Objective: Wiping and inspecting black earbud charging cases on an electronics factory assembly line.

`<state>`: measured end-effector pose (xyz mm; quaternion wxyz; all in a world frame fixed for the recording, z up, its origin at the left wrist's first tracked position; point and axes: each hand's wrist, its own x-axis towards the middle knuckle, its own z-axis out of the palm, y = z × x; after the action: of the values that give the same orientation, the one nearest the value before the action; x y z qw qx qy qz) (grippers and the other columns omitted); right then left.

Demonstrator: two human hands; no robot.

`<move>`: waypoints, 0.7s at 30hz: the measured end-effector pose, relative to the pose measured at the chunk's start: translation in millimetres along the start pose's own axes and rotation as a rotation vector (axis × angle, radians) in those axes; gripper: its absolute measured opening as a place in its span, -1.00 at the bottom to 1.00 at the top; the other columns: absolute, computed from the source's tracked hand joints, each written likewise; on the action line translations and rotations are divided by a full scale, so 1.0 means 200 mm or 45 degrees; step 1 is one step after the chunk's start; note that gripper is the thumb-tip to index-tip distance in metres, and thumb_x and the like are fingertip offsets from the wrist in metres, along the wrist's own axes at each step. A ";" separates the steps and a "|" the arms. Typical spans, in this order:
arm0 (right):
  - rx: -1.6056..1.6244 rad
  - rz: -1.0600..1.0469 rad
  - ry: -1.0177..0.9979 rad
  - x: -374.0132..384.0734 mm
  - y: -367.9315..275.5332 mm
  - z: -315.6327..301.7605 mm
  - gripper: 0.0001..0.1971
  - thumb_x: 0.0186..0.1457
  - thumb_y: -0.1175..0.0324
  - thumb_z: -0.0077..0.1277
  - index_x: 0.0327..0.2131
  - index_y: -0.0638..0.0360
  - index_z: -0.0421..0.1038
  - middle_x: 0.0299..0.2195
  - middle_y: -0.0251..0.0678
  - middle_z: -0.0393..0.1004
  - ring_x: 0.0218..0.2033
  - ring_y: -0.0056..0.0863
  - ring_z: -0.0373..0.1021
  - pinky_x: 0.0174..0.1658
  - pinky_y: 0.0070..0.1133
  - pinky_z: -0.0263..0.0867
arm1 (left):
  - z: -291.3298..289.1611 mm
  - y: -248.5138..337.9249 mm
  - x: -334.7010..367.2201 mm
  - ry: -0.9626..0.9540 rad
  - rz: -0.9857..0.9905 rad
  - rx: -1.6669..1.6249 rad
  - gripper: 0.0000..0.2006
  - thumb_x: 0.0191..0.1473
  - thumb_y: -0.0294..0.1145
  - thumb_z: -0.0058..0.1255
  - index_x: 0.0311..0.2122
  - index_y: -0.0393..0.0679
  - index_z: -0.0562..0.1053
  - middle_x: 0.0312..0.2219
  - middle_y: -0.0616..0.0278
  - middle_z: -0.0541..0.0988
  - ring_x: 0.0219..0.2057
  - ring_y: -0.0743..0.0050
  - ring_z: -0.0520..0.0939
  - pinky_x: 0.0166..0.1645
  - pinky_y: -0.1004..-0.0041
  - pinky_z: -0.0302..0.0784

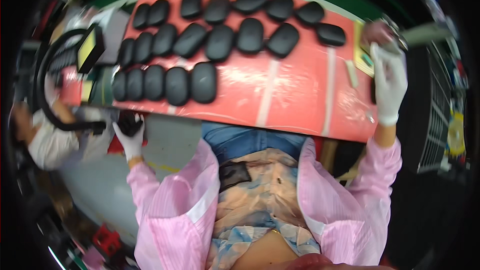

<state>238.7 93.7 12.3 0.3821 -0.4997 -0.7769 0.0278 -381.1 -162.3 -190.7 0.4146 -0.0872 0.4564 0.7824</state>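
Note:
My left hand (pixel 130 139), in a white glove, is off the table's left front edge with its fingers around a black piece (pixel 129 123). The piece's outline is partly hidden by the fingers. At the table's right end my white-gloved right hand (pixel 390 82) reaches away from me, its fingertips against or beside a blurred reddish-brown thing (pixel 378 34). Blur hides how its fingers are set. A yellow pad (pixel 359 50) with a small green block (pixel 367 60) on it lies left of those fingers. Several black mouse-shaped pieces (pixel 204 82) lie in three rows on the red tabletop (pixel 300 100).
A black curved tube (pixel 41 77) and a black-framed yellow panel (pixel 89 51) stand at the left. Beyond them a person in light clothing (pixel 55 142) works. A pale strip (pixel 351 73) lies near my right hand. A dark slatted crate (pixel 432 120) is at the right.

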 end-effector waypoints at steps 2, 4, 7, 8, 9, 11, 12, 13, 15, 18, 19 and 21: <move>-0.032 0.144 0.105 0.15 0.21 -0.10 -0.79 0.13 0.35 0.12 -0.21 0.26 0.52 -0.34 -0.35 0.52 -0.32 -0.66 0.41 -0.22 -0.69 0.31 | -0.05 -0.04 -0.20 -0.222 -0.393 0.314 -0.23 0.04 0.30 -0.10 -0.01 -0.35 0.35 -0.23 -0.03 0.53 -0.21 0.09 0.53 0.00 0.15 0.44; -0.363 0.164 0.069 0.26 0.34 -0.24 -0.77 0.15 0.29 0.06 -0.19 0.20 0.53 -0.33 -0.28 0.54 -0.31 -0.52 0.46 -0.19 -0.61 0.34 | 0.21 -0.11 -0.38 -0.734 -0.617 0.635 -0.07 -0.07 0.42 -0.05 0.02 -0.43 0.28 -0.21 -0.09 0.53 -0.27 0.01 0.57 -0.13 0.16 0.52; -0.656 -0.077 -0.119 0.37 0.56 -0.25 -0.76 0.12 0.31 -0.07 -0.19 0.12 0.54 -0.28 -0.19 0.52 -0.22 -0.22 0.44 -0.11 -0.46 0.33 | 0.67 -0.19 -0.69 -1.319 -0.658 0.499 0.02 -0.13 0.48 -0.02 0.08 -0.43 0.22 -0.09 -0.16 0.47 -0.14 -0.08 0.55 -0.07 0.12 0.52; -0.641 -0.085 -0.128 0.37 0.57 -0.24 -0.76 0.12 0.31 -0.07 -0.19 0.12 0.54 -0.28 -0.19 0.52 -0.22 -0.22 0.44 -0.11 -0.46 0.33 | 0.76 -0.21 -0.76 -1.320 -0.615 0.379 0.04 -0.12 0.46 -0.02 0.12 -0.43 0.18 -0.03 -0.17 0.44 -0.07 -0.09 0.53 0.00 0.09 0.50; -0.695 -0.095 -0.181 0.38 0.56 -0.23 -0.76 0.12 0.32 -0.07 -0.20 0.12 0.54 -0.28 -0.19 0.52 -0.22 -0.22 0.44 -0.11 -0.46 0.33 | 0.83 -0.24 -0.81 -1.154 -0.446 0.437 0.12 -0.15 0.48 -0.02 0.22 -0.42 0.08 0.08 -0.19 0.34 0.07 -0.14 0.43 0.16 0.06 0.37; -0.726 -0.087 -0.309 0.40 0.54 -0.19 -0.75 0.14 0.32 -0.08 -0.18 0.13 0.53 -0.28 -0.18 0.52 -0.21 -0.23 0.44 -0.11 -0.46 0.34 | 1.07 -0.37 -0.93 -1.100 -0.108 0.441 0.03 -0.10 0.31 0.02 0.23 -0.45 0.08 0.07 -0.29 0.35 0.11 -0.14 0.41 0.20 0.14 0.34; -0.570 -0.057 -0.269 0.40 0.58 -0.20 -0.74 0.15 0.30 -0.09 -0.16 0.13 0.53 -0.26 -0.19 0.52 -0.20 -0.25 0.45 -0.10 -0.46 0.33 | 1.18 -0.42 -0.96 -1.152 -0.130 0.356 -0.02 -0.04 0.24 -0.04 0.24 -0.45 0.06 0.10 -0.33 0.31 0.13 -0.14 0.38 0.21 0.12 0.33; -0.564 -0.020 -0.258 0.39 0.60 -0.22 -0.73 0.17 0.30 -0.09 -0.12 0.11 0.52 -0.26 -0.20 0.52 -0.18 -0.28 0.45 -0.08 -0.49 0.33 | 1.26 -0.49 -0.97 -1.109 -0.136 0.331 -0.06 0.00 0.27 -0.12 0.22 -0.46 0.11 0.09 -0.33 0.33 0.11 -0.15 0.41 0.18 0.12 0.37; -0.518 0.069 -0.274 0.37 0.67 -0.27 -0.71 0.20 0.27 -0.10 -0.08 0.11 0.50 -0.22 -0.25 0.53 -0.16 -0.37 0.46 -0.04 -0.53 0.31 | 1.43 -0.63 -0.97 -1.299 -0.244 0.112 -0.05 0.01 0.40 -0.22 0.14 -0.44 0.25 -0.01 -0.31 0.43 0.01 -0.17 0.50 0.11 0.11 0.44; -0.095 0.069 -0.139 0.29 0.49 -0.26 -0.75 0.25 0.36 -0.11 -0.08 0.15 0.50 -0.18 -0.33 0.53 -0.15 -0.55 0.45 -0.04 -0.64 0.30 | 1.60 -0.76 -1.08 -1.338 0.001 0.488 0.18 -0.16 0.64 -0.32 0.11 -0.52 0.25 -0.11 -0.29 0.50 -0.08 -0.15 0.57 0.05 0.15 0.53; 0.156 0.086 -0.103 0.24 0.28 -0.20 -0.76 0.24 0.39 -0.10 -0.09 0.17 0.50 -0.18 -0.33 0.53 -0.15 -0.57 0.45 -0.04 -0.65 0.30 | 1.60 -0.79 -1.05 -1.520 -0.055 0.394 0.02 -0.04 0.55 -0.31 0.12 -0.37 0.30 -0.07 -0.16 0.51 -0.04 0.06 0.56 0.00 0.24 0.56; 0.658 0.031 -0.210 0.11 0.00 -0.08 -0.79 0.19 0.55 -0.09 -0.14 0.34 0.47 -0.20 -0.26 0.52 -0.17 -0.51 0.44 -0.04 -0.61 0.31 | 1.62 -0.83 -1.08 -1.499 -0.158 0.335 0.03 -0.06 0.56 -0.31 0.11 -0.37 0.31 -0.09 -0.13 0.52 -0.05 0.09 0.57 0.00 0.26 0.56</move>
<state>243.8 105.5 37.2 0.4319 -0.3908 -0.7666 0.2704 -42.4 10.0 -1.7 0.6495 0.3861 0.2372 0.6106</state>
